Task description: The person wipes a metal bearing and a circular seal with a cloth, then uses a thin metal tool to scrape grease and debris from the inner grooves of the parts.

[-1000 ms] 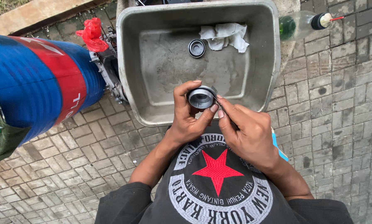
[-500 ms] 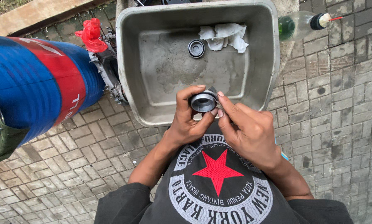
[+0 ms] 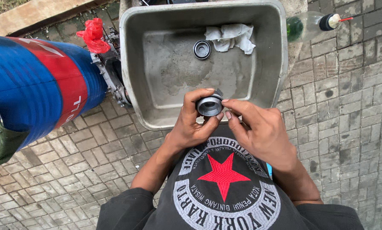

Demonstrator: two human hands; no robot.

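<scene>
My left hand (image 3: 191, 123) grips a short grey metal ring-shaped part (image 3: 209, 105) between thumb and fingers, holding it over the near rim of a grey metal tray (image 3: 276, 55). The fingertips of my right hand (image 3: 259, 130) touch the part's right side. Inside the tray lie a dark round ring part (image 3: 202, 49) and a crumpled white rag (image 3: 232, 37).
A blue drum with a red band (image 3: 37, 89) lies at the left. Beside the tray sit engine-like machinery (image 3: 112, 70) and a red plastic bag (image 3: 93, 35). A green glass bottle (image 3: 310, 23) lies at the upper right. The ground is grey paving bricks (image 3: 353, 110).
Both hands shifted slightly while turning the metal part; it stays held over the tray's near rim. Nothing else moved.
</scene>
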